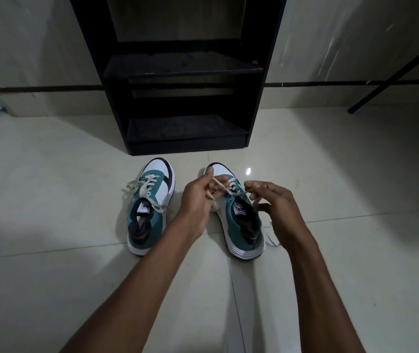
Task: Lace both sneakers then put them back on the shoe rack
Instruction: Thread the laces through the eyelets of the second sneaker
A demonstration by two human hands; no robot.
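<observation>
Tiled floor [50,200]; lace [219,187] between grips.

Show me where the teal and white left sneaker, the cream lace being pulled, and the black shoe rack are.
teal and white left sneaker [149,212]: head view, on its tongue label.
cream lace [225,190]: head view, on the taut strand between the hands.
black shoe rack [186,145]: head view, on its bottom front board.

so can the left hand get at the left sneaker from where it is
Probably yes: the left sneaker sits on open floor just beside the left hand, nothing between them. But its fingers are pinching the right sneaker's lace, so that must go first.
</observation>
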